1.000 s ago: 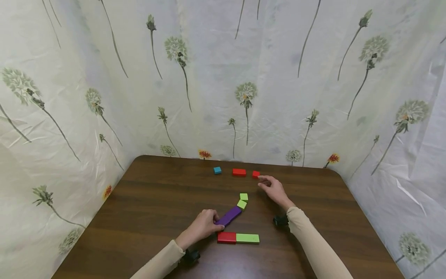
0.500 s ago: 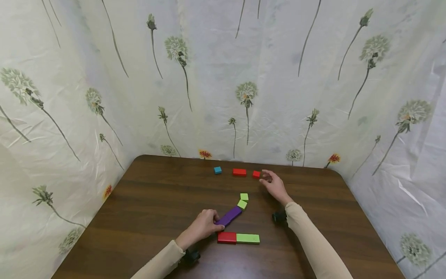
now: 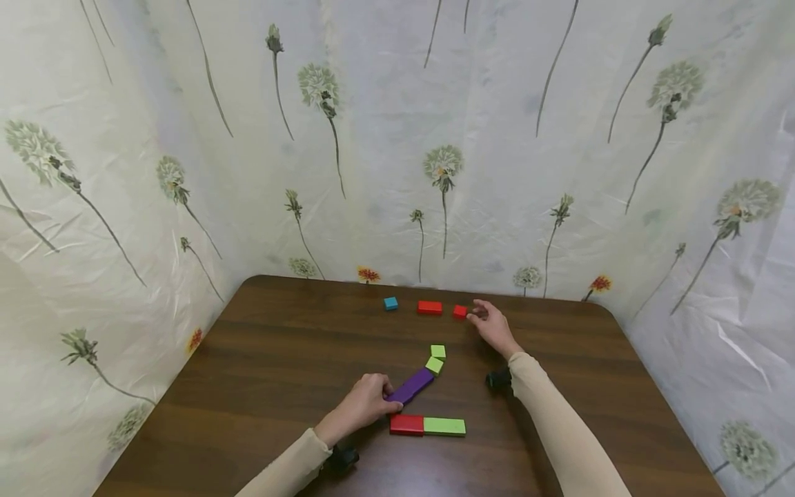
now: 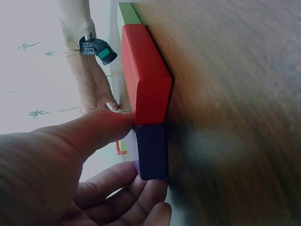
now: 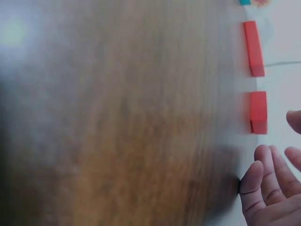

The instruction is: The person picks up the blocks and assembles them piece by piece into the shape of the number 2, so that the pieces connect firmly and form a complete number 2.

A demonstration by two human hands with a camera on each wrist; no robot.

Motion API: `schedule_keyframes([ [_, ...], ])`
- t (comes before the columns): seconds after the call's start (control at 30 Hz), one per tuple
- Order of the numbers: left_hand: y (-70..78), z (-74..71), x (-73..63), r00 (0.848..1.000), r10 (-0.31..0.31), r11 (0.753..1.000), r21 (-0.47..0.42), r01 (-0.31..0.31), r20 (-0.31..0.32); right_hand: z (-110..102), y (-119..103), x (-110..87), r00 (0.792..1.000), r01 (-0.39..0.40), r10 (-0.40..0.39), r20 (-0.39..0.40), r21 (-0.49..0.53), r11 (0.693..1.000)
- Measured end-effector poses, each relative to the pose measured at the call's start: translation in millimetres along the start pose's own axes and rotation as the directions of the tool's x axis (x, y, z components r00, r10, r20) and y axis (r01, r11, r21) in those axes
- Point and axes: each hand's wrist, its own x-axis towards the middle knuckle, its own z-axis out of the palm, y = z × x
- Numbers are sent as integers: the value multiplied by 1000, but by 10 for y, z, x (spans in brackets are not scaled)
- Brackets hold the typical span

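My left hand (image 3: 363,402) pinches the near end of a long purple block (image 3: 413,385) lying aslant on the table. In the left wrist view the thumb lies along one side of this purple block (image 4: 153,153) and the fingers along the other. Right by the thumb is a red block (image 3: 406,424), end to end with a long light green block (image 3: 444,427). Two small light green blocks (image 3: 435,365) continue from the purple block's far end. At the back, my right hand (image 3: 495,328) holds nothing, its loosely bent fingers just right of a small red block (image 5: 258,112).
Left of the small red block, a longer red block (image 3: 430,308) and a small blue block (image 3: 390,304) sit near the far edge of the wooden table (image 3: 298,345). A flower-patterned curtain (image 3: 373,138) hangs behind and at both sides.
My right hand has shifted slightly right and farther back, its fingertips now beside the small red block instead of overlapping its front corner. The left hand and the blocks stay put.
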Motion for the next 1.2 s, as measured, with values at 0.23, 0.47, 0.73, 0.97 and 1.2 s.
schedule_keyframes([
  [0.23,3,-12,4,1000,-7,1000,10,7,2,-1,10,67,1000,-5,6,21,-15,1000],
  [0.47,17,-20,12,1000,-6,1000,-1,6,3,28,8,137,1000,-11,12,14,-41,999],
  [0.73,8,-3,7,1000,-7,1000,-4,7,3,113,-9,156,999,-32,33,5,-113,993],
  [0.97,1,6,9,1000,-1,1000,-5,1,1,137,-48,133,999,-47,45,-15,-161,986],
  [1.2,6,-4,19,1000,-10,1000,-6,10,-1,139,-54,147,998,-63,61,-21,-171,983],
])
